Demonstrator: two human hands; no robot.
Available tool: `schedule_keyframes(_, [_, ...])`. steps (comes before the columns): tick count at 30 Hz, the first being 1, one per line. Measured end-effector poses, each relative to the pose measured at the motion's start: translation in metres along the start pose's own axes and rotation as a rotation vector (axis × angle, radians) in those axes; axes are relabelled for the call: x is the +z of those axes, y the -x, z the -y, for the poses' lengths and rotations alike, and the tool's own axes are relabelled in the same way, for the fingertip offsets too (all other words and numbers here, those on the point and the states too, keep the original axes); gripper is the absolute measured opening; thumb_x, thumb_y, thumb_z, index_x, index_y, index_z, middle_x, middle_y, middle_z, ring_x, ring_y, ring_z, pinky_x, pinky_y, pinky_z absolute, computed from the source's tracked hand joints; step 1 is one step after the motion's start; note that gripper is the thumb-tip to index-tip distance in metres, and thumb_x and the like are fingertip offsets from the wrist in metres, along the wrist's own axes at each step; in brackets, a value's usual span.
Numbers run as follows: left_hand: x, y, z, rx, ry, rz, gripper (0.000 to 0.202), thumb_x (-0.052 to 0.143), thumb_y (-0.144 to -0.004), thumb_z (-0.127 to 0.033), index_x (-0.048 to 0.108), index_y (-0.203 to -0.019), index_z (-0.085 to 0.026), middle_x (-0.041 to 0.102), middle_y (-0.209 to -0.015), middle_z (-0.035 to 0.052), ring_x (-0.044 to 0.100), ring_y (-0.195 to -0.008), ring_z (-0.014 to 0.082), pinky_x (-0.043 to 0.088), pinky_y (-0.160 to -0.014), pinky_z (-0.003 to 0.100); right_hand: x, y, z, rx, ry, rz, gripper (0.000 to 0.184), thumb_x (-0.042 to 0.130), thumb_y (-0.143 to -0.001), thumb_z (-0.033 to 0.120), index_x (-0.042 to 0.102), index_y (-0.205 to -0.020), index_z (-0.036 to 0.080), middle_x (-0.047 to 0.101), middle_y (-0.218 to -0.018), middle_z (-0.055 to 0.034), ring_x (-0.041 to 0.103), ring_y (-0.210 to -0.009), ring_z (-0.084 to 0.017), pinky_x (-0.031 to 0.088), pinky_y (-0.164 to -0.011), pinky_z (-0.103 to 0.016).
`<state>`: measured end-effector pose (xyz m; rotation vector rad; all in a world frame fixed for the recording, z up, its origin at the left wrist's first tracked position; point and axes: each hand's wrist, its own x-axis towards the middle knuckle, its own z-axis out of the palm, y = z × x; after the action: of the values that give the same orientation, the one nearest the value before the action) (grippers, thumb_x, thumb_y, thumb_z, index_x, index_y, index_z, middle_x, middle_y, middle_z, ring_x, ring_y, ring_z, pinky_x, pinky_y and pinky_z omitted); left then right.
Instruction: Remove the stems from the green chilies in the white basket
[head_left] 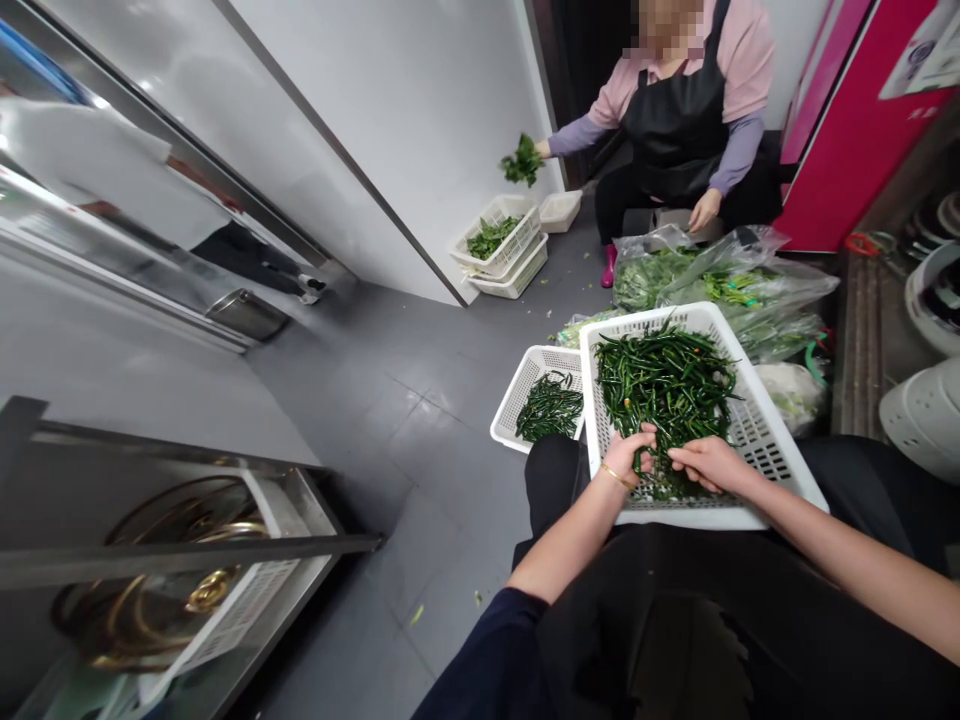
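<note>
At the far left a steel rack (187, 545) holds brass-coloured lids (161, 600) and a white crate (247, 600). Grey floor tiles (420, 420) run from it to the wall, where stacked baskets (501, 245) hold leafy greens, with a small empty tub (560, 210) just beside them. Nearer, a small basket (517, 395) on the floor has a loose heap of green chillies in it and touches the left side of the big basket (757, 440), which rests on the person's lap. The chillies (667, 380) fill the middle of that big basket, piled thickest toward its near edge. The left hand (628, 455), with a thin bracelet (616, 477) at the wrist, is in that near part of the pile, its fingers (646, 436) curled around a few chillies. The right hand (709, 462) lies just beside it, fingers (677, 458) pinched on chillies between the two hands. Beyond the baskets a seated co-worker in a black apron (679, 110) holds a bunch of greens (523, 160) out over the stacked baskets. Clear bags (750, 285) of greens lie on the floor behind the big basket. A pink cabinet (847, 150) stands at the right, with white bowls (930, 410) below it.
</note>
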<state>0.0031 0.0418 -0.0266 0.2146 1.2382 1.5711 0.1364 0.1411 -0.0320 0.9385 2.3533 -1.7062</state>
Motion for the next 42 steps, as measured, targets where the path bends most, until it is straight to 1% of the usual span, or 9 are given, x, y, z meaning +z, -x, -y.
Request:
schedule_keyframes(7, [0.009,0.006,-0.002,-0.070,-0.043,-0.082,0.033,0.075,-0.049,-0.031,0.055,-0.068,-0.012,0.051,-0.052,-0.0016,0.039,-0.041,0.0046,0.024,-0.037,0.018,0.001,0.018,0.004,-0.339,0.627,-0.172,0.042,0.034,-0.088,0.047,0.054,-0.063,0.020,0.061,-0.061,-0.0055,0.055,-0.059,-0.017,0.035,-0.056,-0.026])
schedule_keyframes(12, [0.013,0.009,-0.005,-0.258,0.011,0.140,0.027,0.070,-0.054,-0.030,0.049,-0.057,-0.012,0.041,-0.044,-0.0048,0.027,-0.034,0.0013,0.014,-0.033,0.017,0.001,0.035,0.020,-0.605,0.644,0.018,0.044,0.028,-0.092,0.044,0.058,-0.072,0.020,0.063,-0.070,-0.0049,0.058,-0.066,-0.017,0.038,-0.063,-0.026])
schedule_keyframes(16, [0.006,0.010,-0.027,-0.256,-0.008,0.189,0.023,0.064,-0.057,-0.031,0.053,-0.060,-0.011,0.046,-0.049,-0.0023,0.024,-0.035,0.0005,0.012,-0.033,0.017,-0.012,0.036,0.013,-0.535,0.689,0.204,0.040,0.032,-0.091,0.044,0.065,-0.084,0.023,0.065,-0.079,-0.0045,0.060,-0.071,-0.019,0.041,-0.065,-0.028])
schedule_keyframes(22, [-0.055,-0.006,-0.114,0.111,-0.262,-0.314,0.021,0.067,-0.060,-0.026,0.055,-0.069,-0.012,0.055,-0.056,0.0006,0.040,-0.040,0.0046,0.029,-0.039,0.019,-0.065,0.023,-0.027,-0.263,0.793,-0.064,0.051,0.048,-0.081,0.047,0.056,-0.121,0.016,0.061,-0.110,-0.0151,0.061,-0.089,-0.027,0.045,-0.077,-0.036])
schedule_keyframes(26, [-0.104,-0.019,-0.162,0.155,-0.557,-0.536,0.035,0.073,-0.062,-0.031,0.057,-0.088,-0.012,0.065,-0.079,0.0101,0.060,-0.069,0.0179,0.046,-0.064,0.032,-0.086,0.003,-0.025,-0.009,0.953,-0.160,0.038,0.041,-0.087,0.037,0.062,-0.104,0.009,0.065,-0.091,-0.0209,0.062,-0.086,-0.031,0.045,-0.075,-0.040])
schedule_keyframes(30, [-0.111,-0.020,-0.179,0.281,-0.835,-0.722,0.062,0.079,-0.056,-0.029,0.054,-0.109,-0.011,0.060,-0.110,0.0170,0.055,-0.106,0.0260,0.041,-0.088,0.035,-0.067,-0.028,-0.011,0.104,0.969,-0.094,0.033,0.047,-0.082,0.037,0.065,-0.085,0.010,0.066,-0.090,-0.0207,0.063,-0.084,-0.032,0.047,-0.069,-0.041])
schedule_keyframes(34, [-0.069,-0.010,-0.148,0.282,-0.691,-0.373,0.050,0.066,-0.072,-0.035,0.052,-0.115,-0.014,0.064,-0.096,0.0112,0.063,-0.082,0.0182,0.048,-0.072,0.030,-0.049,-0.050,-0.007,0.211,0.877,-0.118,0.027,0.050,-0.078,0.034,0.065,-0.073,0.012,0.067,-0.087,-0.0191,0.063,-0.082,-0.031,0.048,-0.063,-0.038])
schedule_keyframes(38, [-0.016,0.000,-0.077,-0.014,-0.547,0.163,0.038,0.064,-0.073,-0.042,0.060,-0.095,-0.011,0.065,-0.080,0.0095,0.064,-0.064,0.0143,0.049,-0.058,0.025,-0.046,-0.039,-0.015,0.285,0.401,-0.086,0.035,0.046,-0.078,0.044,0.053,-0.057,0.017,0.058,-0.050,-0.0086,0.055,-0.045,-0.017,0.042,-0.045,-0.028])
schedule_keyframes(42, [0.016,-0.005,-0.011,-0.243,-0.468,0.170,0.036,0.067,-0.069,-0.046,0.057,-0.079,-0.013,0.061,-0.065,0.0030,0.059,-0.053,0.0104,0.045,-0.049,0.021,-0.022,-0.006,-0.016,0.178,0.001,-0.136,0.037,0.046,-0.076,0.054,0.041,-0.060,0.021,0.049,-0.043,0.0008,0.042,-0.034,-0.011,0.034,-0.038,-0.024])
